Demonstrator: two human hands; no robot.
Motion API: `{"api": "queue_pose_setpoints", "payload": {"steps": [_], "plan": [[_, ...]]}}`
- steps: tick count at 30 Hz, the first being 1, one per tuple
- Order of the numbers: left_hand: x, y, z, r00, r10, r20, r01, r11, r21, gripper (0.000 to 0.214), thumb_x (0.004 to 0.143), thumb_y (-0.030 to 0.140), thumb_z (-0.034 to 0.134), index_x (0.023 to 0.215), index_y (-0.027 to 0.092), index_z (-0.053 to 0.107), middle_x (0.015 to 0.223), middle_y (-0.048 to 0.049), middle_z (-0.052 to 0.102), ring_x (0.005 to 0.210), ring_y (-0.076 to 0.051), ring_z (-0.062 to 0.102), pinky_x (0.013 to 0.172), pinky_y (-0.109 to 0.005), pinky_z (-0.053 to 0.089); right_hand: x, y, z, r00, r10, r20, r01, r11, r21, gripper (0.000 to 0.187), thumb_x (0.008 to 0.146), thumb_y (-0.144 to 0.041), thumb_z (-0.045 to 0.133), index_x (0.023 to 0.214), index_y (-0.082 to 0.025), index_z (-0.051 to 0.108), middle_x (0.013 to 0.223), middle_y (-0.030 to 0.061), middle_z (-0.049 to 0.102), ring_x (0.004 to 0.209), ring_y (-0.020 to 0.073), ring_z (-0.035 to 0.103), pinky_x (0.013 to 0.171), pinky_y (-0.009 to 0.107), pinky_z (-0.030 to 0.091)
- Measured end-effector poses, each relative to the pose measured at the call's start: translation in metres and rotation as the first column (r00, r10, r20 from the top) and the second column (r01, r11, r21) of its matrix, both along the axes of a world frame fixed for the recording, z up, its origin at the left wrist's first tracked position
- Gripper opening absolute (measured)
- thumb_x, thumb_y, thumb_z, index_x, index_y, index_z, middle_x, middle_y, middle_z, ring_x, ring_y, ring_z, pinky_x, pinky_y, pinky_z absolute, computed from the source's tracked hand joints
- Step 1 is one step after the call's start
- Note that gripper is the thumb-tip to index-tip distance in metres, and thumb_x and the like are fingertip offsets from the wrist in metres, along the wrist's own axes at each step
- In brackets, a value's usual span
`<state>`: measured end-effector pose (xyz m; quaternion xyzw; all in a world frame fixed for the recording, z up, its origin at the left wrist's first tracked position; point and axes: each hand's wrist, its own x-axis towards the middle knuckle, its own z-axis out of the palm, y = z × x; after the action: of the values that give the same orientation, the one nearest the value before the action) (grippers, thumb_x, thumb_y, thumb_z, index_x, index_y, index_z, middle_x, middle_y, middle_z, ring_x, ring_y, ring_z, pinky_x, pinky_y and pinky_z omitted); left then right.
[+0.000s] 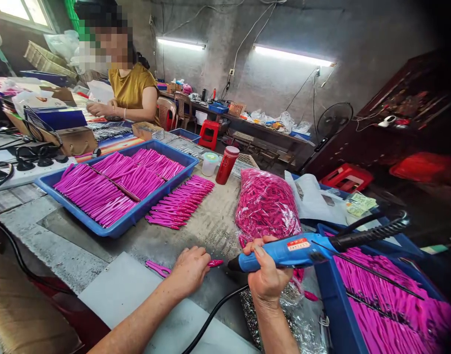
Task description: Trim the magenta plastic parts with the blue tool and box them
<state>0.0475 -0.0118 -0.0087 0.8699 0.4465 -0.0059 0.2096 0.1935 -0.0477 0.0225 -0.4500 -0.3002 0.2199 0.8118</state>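
Note:
My left hand (191, 268) is closed around a slim pink plastic piece (158, 268); its forked end sticks out on the left and its darker, pointed tip on the right. In my right hand (267, 270) is a blue electric screwdriver (280, 251), held level with its black nose close to that tip. I cannot tell if the nose touches it. Small metal screws (223, 240) lie scattered just beyond my hands. Behind my right hand stands a clear bag (267, 204) full of small dark-pink parts. A row of similar pink pieces (181, 200) lies on the table beyond my left hand.
A blue tray (116, 231) of pink pieces stands at left, another blue bin (330, 300) at right. A red bottle (227, 165) and a small lidded tub (210, 163) stand farther back. A black cable (214, 314) crosses the front. Another person (135, 93) sits across the table.

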Motion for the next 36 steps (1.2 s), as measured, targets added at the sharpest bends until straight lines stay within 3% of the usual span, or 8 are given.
{"api": "queue_pose_setpoints", "payload": {"steps": [25, 30, 36], "plan": [[0.006, -0.003, -0.003, 0.995, 0.01, -0.103, -0.004, 0.999, 0.054, 0.023, 0.092, 0.02, 0.041, 0.09, 0.02, 0.065, 0.1, -0.0071, 0.064, 0.099, -0.023, 0.056, 0.079, -0.034, 0.044, -0.003, -0.002, -0.005, 0.999, 0.006, -0.047, -0.006, 1.0, -0.001, 0.032, 0.063, -0.03, 0.071, 0.084, -0.017, 0.051, 0.058, -0.0039, 0.055, 0.048, 0.0149, 0.054, 0.053, 0.03, 0.045], [0.003, -0.001, -0.002, 0.994, -0.052, -0.094, 0.057, 0.997, 0.057, 0.024, 0.092, 0.02, 0.041, 0.087, 0.019, 0.064, 0.098, -0.0067, 0.064, 0.097, -0.022, 0.057, 0.078, -0.033, 0.045, 0.0, -0.005, -0.004, 0.996, 0.029, -0.081, -0.029, 1.0, 0.004, 0.032, 0.063, -0.029, 0.072, 0.084, -0.017, 0.052, 0.059, -0.0031, 0.056, 0.048, 0.0153, 0.055, 0.051, 0.03, 0.045], [-0.004, 0.005, -0.006, 1.0, -0.022, 0.008, 0.022, 0.999, 0.049, 0.017, 0.091, 0.02, 0.047, 0.086, 0.02, 0.063, 0.095, -0.0052, 0.063, 0.095, -0.019, 0.058, 0.081, -0.029, 0.044, 0.006, -0.011, -0.008, 0.997, -0.002, -0.079, 0.001, 1.0, -0.009, 0.035, 0.061, -0.03, 0.073, 0.085, -0.017, 0.051, 0.059, -0.003, 0.057, 0.048, 0.0152, 0.055, 0.054, 0.03, 0.046]]}}
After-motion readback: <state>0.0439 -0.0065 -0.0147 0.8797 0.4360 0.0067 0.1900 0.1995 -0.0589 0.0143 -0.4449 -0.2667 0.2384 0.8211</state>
